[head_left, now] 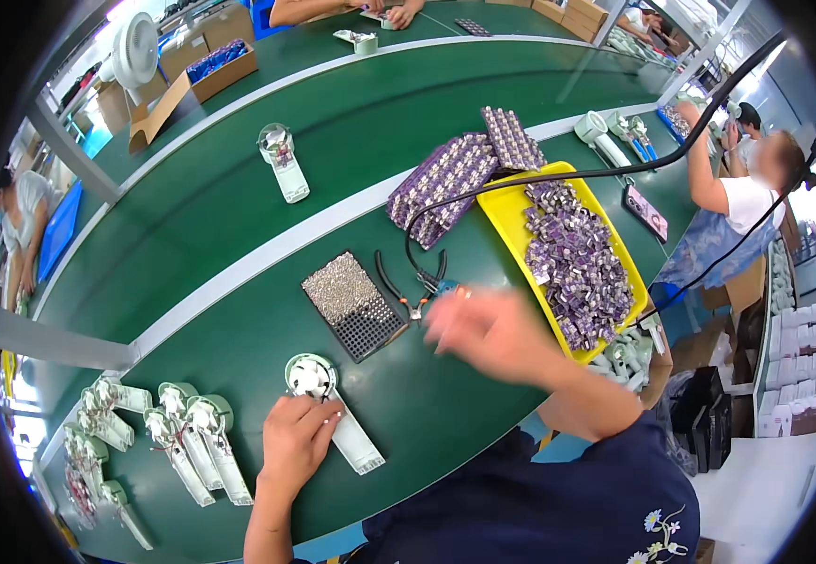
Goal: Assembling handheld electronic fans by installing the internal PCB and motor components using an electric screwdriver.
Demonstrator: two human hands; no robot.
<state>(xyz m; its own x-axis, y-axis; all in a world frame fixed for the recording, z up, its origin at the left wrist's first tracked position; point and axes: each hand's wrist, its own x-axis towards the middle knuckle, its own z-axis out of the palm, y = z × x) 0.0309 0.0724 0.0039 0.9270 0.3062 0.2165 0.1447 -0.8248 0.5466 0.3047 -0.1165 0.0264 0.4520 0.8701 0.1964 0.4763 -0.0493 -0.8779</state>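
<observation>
My left hand (297,440) grips a pale green handheld fan housing (359,449) lying on the green bench, its round head pointing away from me and its handle toward me. White parts show inside the head. My right hand (488,329) is smeared by motion, so its fingers cannot be made out. Right beside it is a blue-ended tool on a black cable (445,288); whether the hand touches it is unclear. Pliers (415,308) with black handles lie just left of that hand. A black perforated tray (370,329) partly filled with small metal screws lies beyond the left hand.
A yellow tray (494,202) of small purple circuit boards stands at right, with purple board panels (445,179) behind it. Several open fan housings (206,446) lie at left. Another fan (283,164) rests on the belt past a metal rail (229,268). Co-workers sit around.
</observation>
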